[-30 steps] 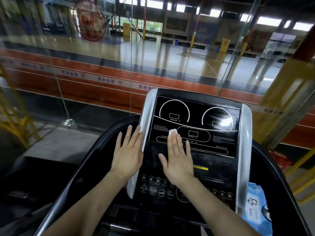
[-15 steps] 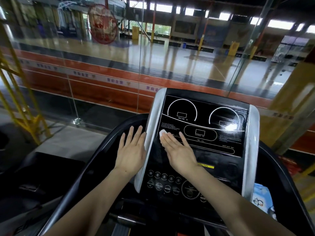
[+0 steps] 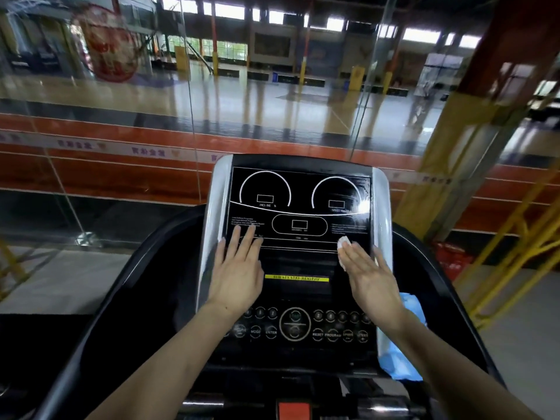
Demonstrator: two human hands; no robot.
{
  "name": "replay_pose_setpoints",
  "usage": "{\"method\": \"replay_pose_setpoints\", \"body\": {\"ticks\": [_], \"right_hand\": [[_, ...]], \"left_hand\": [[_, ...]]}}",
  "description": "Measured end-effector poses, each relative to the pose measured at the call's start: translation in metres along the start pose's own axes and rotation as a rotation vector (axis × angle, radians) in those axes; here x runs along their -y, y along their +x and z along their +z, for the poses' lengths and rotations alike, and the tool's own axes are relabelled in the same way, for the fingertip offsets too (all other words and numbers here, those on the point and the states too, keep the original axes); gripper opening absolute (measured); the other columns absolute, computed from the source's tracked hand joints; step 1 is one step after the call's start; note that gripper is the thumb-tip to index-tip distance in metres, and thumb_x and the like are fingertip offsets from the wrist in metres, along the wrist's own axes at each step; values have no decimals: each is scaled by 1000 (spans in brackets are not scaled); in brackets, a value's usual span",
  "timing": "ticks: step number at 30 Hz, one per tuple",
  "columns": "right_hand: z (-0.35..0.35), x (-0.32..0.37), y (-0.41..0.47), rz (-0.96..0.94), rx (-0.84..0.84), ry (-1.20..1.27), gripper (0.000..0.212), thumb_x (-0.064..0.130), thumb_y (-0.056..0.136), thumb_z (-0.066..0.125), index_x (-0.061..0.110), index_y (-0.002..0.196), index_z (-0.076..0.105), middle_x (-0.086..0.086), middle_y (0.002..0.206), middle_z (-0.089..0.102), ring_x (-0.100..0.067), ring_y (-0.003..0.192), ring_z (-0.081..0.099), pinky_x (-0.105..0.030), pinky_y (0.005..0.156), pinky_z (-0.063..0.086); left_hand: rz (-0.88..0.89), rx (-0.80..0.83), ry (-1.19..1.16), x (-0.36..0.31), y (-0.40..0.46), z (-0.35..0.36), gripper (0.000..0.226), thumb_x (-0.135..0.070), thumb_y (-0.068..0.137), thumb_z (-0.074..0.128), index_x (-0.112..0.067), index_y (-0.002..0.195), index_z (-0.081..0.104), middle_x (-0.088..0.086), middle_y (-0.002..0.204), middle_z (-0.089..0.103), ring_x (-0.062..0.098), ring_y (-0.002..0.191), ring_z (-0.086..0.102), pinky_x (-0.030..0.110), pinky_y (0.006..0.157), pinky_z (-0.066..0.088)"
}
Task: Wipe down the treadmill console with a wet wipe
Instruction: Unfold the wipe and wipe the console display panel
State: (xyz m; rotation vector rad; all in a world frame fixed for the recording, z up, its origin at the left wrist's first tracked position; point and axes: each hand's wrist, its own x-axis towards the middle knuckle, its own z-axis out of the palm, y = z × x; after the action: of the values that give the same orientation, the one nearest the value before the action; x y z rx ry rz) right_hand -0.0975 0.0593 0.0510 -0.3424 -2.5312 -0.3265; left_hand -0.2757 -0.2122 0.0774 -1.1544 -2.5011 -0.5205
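My right hand presses the white wet wipe with straight fingers on the right part of the black console. My left hand lies flat and holds nothing, on the console's left side. A blue wipe pack sits beside the console's right edge.

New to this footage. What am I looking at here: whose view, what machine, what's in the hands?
There is no robot. A person wears one wide-angle camera on the head, so you look forward and down along their bare arms. The black panel with two dials and rows of round buttons is a treadmill console. The right hand lies flat with straight fingers, pressing a small white wet wipe against the console's right side. The left hand rests open on the left side, holding nothing. A blue pack, probably the wipes, sits by the console's right edge. Beyond the glass is a large sports hall.
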Motion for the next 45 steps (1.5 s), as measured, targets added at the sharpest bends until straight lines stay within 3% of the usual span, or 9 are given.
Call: {"method": "replay_pose_setpoints", "body": {"ticks": [6,10,16,18,21,24,32,37,45], "right_hand": [[-9,-30,-4,137,-59,0,44,-5,83,77,11,124,72,-4,130,69,-33,104,64,-41,98,45],[-14,-18,1,291,-91,146,23,1,93,72,14,111,78,-3,114,75,-34,98,67,-45,88,53],[-60,24,-7,756,-75,973,20,24,107,61,16,110,79,1,99,76,-4,95,67,-27,91,52],[-75,40,-8,858,-73,1207,18,16,105,62,10,99,78,-11,92,75,-9,86,65,-35,86,52],[-95,62,-9,949,-52,1555,17,11,104,63,10,111,79,-11,105,80,-19,94,73,-41,89,57],[-105,78,-13,1004,-22,1709,22,13,101,68,14,122,75,-10,112,79,-23,97,74,-38,84,58],[-105,105,-18,900,114,1759,28,4,101,64,15,124,75,-15,116,79,-28,107,72,-42,93,54],[-102,108,-18,901,120,1736,26,2,97,69,17,116,78,-17,112,78,-27,98,72,-44,90,52],[-101,115,-19,836,138,1521,22,6,100,68,23,109,78,-5,99,82,-13,82,73,-32,81,55]], "left_hand": [[65,16,-10,-29,12,5,55,-26,103,45,-15,157,39,3,173,16,28,161,5,54,130,12],[94,23,-37,-44,13,5,54,-28,104,45,-16,156,41,4,173,16,28,161,4,54,130,13],[48,10,-318,-63,8,-2,40,-30,106,49,-22,145,54,-3,157,48,20,156,26,49,128,22],[16,49,-497,-72,3,-7,35,-31,106,53,-26,140,59,-11,143,57,12,145,39,46,122,33],[-26,77,-776,-86,-10,-19,31,-33,104,60,-34,134,63,-30,130,58,-4,131,47,30,114,41],[-34,4,-895,-95,-30,-25,28,-28,100,67,-36,127,68,-33,127,61,-1,131,51,20,110,40],[-69,4,-976,-83,-56,-23,33,-29,93,76,-33,125,69,-26,131,63,8,133,54,24,110,41],[-55,92,-1026,-74,-61,-28,41,-25,90,80,-37,127,68,-20,124,68,9,125,60,18,104,43],[-228,1,-1123,-69,-65,-26,8,-22,95,74,-29,97,77,-17,109,75,6,112,68,25,96,51]]}}
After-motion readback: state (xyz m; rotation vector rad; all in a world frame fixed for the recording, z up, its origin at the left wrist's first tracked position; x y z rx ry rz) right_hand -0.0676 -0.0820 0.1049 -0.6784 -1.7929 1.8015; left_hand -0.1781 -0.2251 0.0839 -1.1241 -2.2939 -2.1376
